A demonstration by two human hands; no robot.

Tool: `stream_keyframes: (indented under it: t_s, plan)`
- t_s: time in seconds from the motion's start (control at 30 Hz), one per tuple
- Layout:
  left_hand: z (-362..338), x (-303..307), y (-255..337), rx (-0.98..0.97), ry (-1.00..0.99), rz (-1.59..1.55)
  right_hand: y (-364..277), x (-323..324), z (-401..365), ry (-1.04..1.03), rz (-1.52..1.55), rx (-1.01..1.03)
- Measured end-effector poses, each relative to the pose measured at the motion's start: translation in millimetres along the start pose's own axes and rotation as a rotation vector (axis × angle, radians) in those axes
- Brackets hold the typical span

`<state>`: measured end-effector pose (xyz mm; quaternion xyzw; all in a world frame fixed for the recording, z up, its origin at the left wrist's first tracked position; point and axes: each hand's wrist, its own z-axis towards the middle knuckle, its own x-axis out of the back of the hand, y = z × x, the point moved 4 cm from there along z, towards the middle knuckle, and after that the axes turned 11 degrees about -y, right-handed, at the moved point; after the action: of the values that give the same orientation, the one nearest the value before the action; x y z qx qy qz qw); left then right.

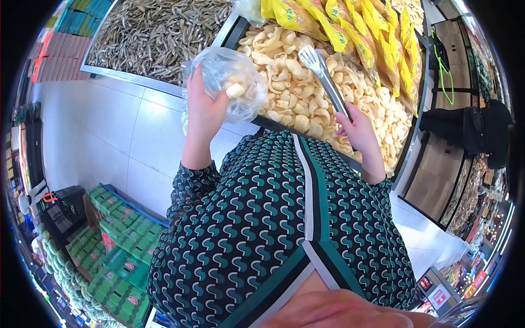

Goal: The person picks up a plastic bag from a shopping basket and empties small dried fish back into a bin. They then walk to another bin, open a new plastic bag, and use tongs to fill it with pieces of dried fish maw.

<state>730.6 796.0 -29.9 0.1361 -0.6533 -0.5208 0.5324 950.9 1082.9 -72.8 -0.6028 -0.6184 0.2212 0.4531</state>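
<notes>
My left hand [206, 112] is closed on a clear plastic bag [250, 76], fingers partly behind it. Through the film I see a few pale puffed pieces in the bag, one near my thumb. My right hand [358, 131] grips the handle of metal tongs [331, 86]. The tongs slant up and left, their slotted head [309, 56] above a bin of pale yellow, curled puffed snacks [295, 87]. The tongs' head appears to have nothing in it. Beside this bin, the bag hangs near its left edge.
Yellow snack packets [350, 27] lie across the bin's far side. Small dried fish [158, 33] fill another bin at the upper left. Green boxes [120, 246] are stacked at the lower left, near a black basket [64, 210]. A person in dark clothing [465, 128] stands at the right.
</notes>
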Motion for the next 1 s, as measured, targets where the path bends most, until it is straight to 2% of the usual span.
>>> stream_keyframes:
  t_s: [0.17,0.33,0.43,0.57,0.67,0.77,0.83,1.0]
  plan:
    - [0.4,0.7,1.0,-0.011,-0.015,-0.013,-14.3,1.1,24.5,-0.009,-0.047,-0.029]
    - [-3.1,4.6,1.3,0.012,0.001,-0.017,-9.5,-10.5,63.8,-0.116,-0.089,-0.093]
    - [-6.5,6.1,-3.4,0.016,0.02,-0.007,-2.3,-13.6,73.6,-0.106,-0.125,-0.085]
    - [-11.6,9.6,-4.5,0.052,0.017,-0.053,-2.2,-10.8,54.0,-0.066,-0.065,-0.043]
    - [-13.4,9.6,-9.1,0.037,0.032,-0.027,5.2,-4.3,31.5,-0.105,0.096,-0.016]
    - [-13.1,10.1,-10.3,0.034,0.017,-0.037,-5.3,-5.1,1.1,-0.168,0.166,0.073]
    - [-12.2,9.5,-8.7,0.028,0.012,-0.021,-18.4,-10.5,-18.9,-0.319,0.202,0.16]
    - [-7.6,6.8,-5.5,-0.003,0.026,0.04,-54.9,-40.1,-38.5,-0.428,-0.003,0.188]
